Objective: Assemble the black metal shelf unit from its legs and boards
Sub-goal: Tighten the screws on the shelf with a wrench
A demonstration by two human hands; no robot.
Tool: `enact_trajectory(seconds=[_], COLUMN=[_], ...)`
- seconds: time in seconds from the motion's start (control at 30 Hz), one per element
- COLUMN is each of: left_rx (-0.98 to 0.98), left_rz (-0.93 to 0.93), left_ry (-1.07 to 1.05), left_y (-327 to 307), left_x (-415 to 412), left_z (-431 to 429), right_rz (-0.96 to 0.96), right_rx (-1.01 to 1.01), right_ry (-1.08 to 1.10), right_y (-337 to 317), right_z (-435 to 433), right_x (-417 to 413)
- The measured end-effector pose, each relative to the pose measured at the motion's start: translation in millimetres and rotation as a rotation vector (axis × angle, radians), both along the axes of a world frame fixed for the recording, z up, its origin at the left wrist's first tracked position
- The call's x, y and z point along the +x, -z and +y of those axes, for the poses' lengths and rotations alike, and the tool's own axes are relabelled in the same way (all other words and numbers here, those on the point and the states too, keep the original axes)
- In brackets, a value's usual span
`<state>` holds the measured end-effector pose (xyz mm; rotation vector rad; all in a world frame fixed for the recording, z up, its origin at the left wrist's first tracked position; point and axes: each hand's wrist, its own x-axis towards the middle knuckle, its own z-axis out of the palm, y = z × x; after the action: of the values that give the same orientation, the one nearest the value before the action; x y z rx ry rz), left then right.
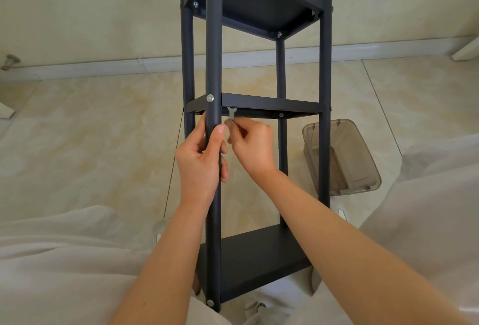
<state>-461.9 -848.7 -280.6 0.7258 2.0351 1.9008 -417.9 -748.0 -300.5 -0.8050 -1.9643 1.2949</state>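
- Black metal shelf unit (pixel 255 107) standing upright on the tiled floor (pixel 90 127) between the person's knees, with all four legs and three boards in place; near front leg (pixel 213 65) closest to the camera.
- Middle board (pixel 269 105) bolted to that leg by a silver bolt head (pixel 210 98) facing outward.
- Left hand (pixel 202 158) wrapped closed around the front leg just below the middle board, steadying it.
- Right hand (pixel 252 147) pinching a small flat wrench (pixel 231 113) between fingertips, its open end up under the front edge of the board, close behind the leg (whether seated on a nut cannot be told).
- Likely step: tightening the fastener at this corner, late in the assembly.
- Risk: wrench slipping off a nut, since held only by fingertips and working blind under the lip; dropped tool or rounded nut as a result.
- Risk: bolt spinning with the nut, nothing visible holding the outer head.
- Risk: frame twisting or tipping under a sideways push if the left-hand grip loosens (tall and narrow, so probably top-heavy).
- Risk: knuckles pinched between board edge and leg.
- Beyond: translucent plastic bin (pixel 342 156) lying on the floor just behind the right legs, in the way should the unit topple.
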Motion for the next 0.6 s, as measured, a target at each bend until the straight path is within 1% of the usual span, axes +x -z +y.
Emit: enact_trajectory(seconds=[0.07, 0.17, 0.27, 0.37, 0.5, 0.6], left_rx=[-0.003, -0.013, -0.010, -0.010, 0.003, 0.016], left_rz=[0.006, 0.008, 0.004, -0.002, -0.016, -0.020], left_ry=[0.003, -0.004, -0.002, 0.001, 0.004, 0.018], left_y=[0.4, 0.6, -0.4, -2.3, -3.8, -6.7], left_x=[0.1, 0.8, 3.2, 5.7, 7.5, 9.9], left_z=[-0.8, -1.4, -2.2, -3.2, -3.2, -3.6], right_rz=[0.033, 0.037, 0.052, 0.081, 0.074, -0.015], right_rx=[-0.001, -0.104, -0.152, -0.160, -0.106, -0.110], right_ry=[0.045, 0.123, 0.201, 0.271, 0.367, 0.421], right_y=[9.5, 20.8, 13.9, -8.0, -32.4, -42.0], right_z=[-5.9, -13.3, -4.8, 20.9, 67.7, 105.2], right_x=[19.6, 46.0, 54.1, 50.4, 47.4, 44.0])
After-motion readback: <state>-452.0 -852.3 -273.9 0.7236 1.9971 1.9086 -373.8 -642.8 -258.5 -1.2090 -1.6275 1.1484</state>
